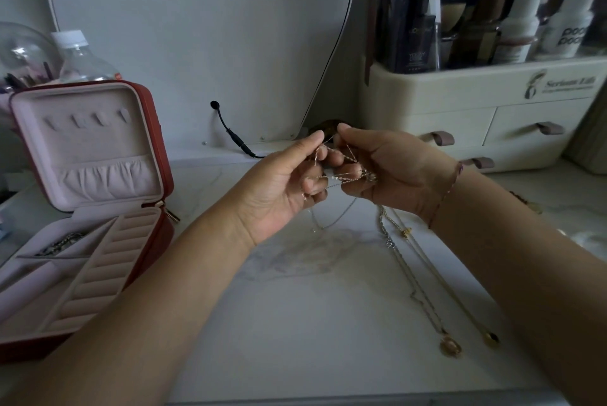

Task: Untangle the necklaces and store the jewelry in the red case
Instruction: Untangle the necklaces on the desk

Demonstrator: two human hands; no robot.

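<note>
Both forearms reach in from the near edge over the pale marble tabletop [295, 323], meeting above its middle. The left hand [279, 188] and right hand [391, 169] are close together, fingertips pinched on a knot of thin chains [345, 172] strung taut between them and held clear of the surface. Loose ends trail down to the tabletop, where two pendants [450, 347] lie near the right forearm.

The untangling step looks to be under way, with nothing from this bunch stored yet. The next move probably calls for easing one strand loose without tightening the knot.

The red case [157, 149] stands open at the left, well apart from the hands, with one chain [62, 243] already in a tray compartment. Bare tabletop lies between; a cream drawer unit [460, 103] crowds the back right
</note>
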